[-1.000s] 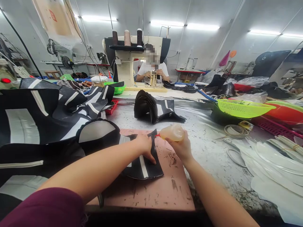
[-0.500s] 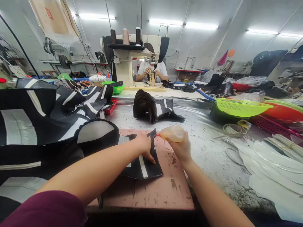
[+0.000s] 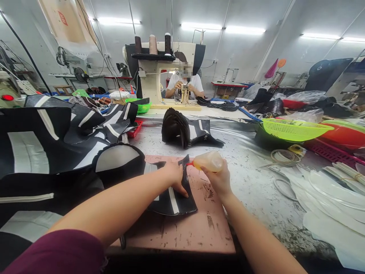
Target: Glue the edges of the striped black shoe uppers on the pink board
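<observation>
Nothing legible — one boxy red mark (image 3: 62,18) at upper left.
It stands on the beige hanging sheet (image 3: 73,29), slightly tilted, any characters in it too small and blurred to read. Pale specks (image 3: 205,137) show on the black bundle (image 3: 185,131) on the desk (image 3: 242,167) — whether they are writing, I cannot tell.

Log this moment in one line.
left hand: resting on black piece | right hand: holding bottle, red nozzle at piece's edge | pink board: under piece
</observation>
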A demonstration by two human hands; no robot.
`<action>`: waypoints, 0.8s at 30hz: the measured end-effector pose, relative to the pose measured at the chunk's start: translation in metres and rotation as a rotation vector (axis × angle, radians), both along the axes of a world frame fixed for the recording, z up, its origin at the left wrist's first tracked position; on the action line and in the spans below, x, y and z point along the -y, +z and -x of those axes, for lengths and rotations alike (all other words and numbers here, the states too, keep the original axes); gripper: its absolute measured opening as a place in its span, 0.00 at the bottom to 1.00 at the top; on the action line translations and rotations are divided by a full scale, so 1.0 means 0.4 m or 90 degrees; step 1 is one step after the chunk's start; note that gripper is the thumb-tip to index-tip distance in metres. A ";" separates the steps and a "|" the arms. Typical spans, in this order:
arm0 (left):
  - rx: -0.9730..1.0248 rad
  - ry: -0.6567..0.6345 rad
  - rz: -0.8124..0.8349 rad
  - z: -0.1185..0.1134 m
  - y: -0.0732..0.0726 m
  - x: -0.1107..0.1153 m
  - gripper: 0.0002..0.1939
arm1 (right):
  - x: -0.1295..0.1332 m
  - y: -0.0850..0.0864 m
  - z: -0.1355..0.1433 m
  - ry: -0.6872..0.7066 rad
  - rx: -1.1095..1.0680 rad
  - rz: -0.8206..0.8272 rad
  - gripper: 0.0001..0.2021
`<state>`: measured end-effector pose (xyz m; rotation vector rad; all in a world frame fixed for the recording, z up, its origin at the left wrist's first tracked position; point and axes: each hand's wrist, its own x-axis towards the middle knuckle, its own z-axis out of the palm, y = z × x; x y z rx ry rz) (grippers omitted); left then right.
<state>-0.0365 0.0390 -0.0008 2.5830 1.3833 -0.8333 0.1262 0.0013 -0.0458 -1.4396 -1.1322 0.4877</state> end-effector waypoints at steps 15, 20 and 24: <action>-0.019 -0.008 0.001 -0.005 -0.001 -0.003 0.66 | -0.018 0.001 -0.041 0.163 -0.165 -0.003 0.31; -0.047 -0.016 0.003 -0.008 0.006 0.002 0.65 | -0.005 0.002 -0.052 0.202 -0.192 0.014 0.29; -0.055 -0.022 0.006 -0.008 -0.001 -0.001 0.64 | 0.012 0.000 -0.060 0.207 -0.229 0.013 0.29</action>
